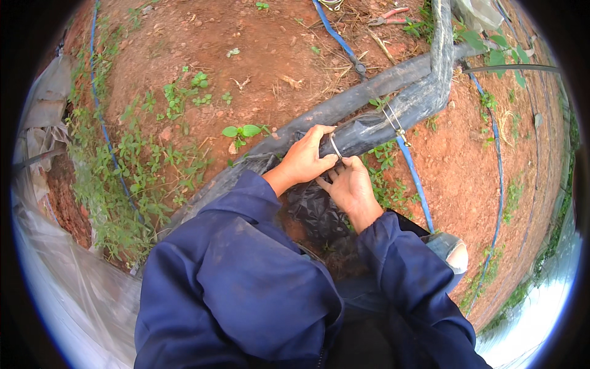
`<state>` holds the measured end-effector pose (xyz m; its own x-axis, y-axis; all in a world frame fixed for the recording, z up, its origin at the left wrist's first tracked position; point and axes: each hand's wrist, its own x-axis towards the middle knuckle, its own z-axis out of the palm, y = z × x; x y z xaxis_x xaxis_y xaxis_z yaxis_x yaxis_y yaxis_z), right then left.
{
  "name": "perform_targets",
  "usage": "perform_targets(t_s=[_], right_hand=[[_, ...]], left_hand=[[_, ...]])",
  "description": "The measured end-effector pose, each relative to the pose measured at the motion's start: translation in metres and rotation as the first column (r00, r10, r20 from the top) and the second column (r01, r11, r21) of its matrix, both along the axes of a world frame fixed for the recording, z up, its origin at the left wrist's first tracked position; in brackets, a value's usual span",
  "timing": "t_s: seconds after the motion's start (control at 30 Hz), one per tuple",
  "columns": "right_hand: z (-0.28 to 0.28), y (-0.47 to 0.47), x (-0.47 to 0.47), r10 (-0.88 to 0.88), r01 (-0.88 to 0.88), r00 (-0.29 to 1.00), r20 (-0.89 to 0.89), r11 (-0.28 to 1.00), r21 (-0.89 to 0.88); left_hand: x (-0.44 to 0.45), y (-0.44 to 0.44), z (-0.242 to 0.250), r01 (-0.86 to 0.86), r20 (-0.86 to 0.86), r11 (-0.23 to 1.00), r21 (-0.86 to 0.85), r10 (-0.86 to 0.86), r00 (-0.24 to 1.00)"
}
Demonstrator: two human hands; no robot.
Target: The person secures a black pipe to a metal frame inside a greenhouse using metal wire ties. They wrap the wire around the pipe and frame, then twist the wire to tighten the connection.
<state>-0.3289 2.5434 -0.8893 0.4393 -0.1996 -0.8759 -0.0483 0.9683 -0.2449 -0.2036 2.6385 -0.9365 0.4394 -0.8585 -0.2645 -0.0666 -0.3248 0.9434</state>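
Note:
A thick black plastic hose (368,130) runs from upper right down to my hands, with a wire loop (335,146) around it near its lower end. My left hand (308,157) grips the hose end beside this loop, thumb and fingers around the plastic. The fingertips of my right hand (350,184) touch the loop's lower side; whether they pinch it is hard to see. Farther up the hose sits a metal hose clamp (400,131) with a small screw. Crumpled black plastic film (315,203) hangs below my hands.
A dark pipe (322,110) lies behind the hose on reddish soil. Blue drip hoses (417,184) cross the ground. Red-handled pliers (392,17) lie at the top. Green weeds (138,184) grow at left, beside translucent plastic sheeting (78,276).

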Motion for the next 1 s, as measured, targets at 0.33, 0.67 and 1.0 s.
perform_targets(t_s=[0.33,0.67,1.0], right_hand=[[-0.007,0.003,-0.003,0.029,-0.029,0.999,0.020,1.000,-0.008],[-0.019,0.000,-0.015,-0.009,0.000,0.992,0.127,0.997,0.073],[-0.009,0.035,-0.007,-0.095,0.093,0.995,0.015,0.988,0.123]], left_hand=[[-0.004,0.003,-0.005,-0.058,0.002,0.998,-0.040,0.058,0.998],[0.004,0.004,-0.001,-0.026,-0.089,0.999,0.040,0.029,0.996],[-0.001,0.001,-0.005,-0.022,0.024,0.999,0.045,0.021,0.999]])
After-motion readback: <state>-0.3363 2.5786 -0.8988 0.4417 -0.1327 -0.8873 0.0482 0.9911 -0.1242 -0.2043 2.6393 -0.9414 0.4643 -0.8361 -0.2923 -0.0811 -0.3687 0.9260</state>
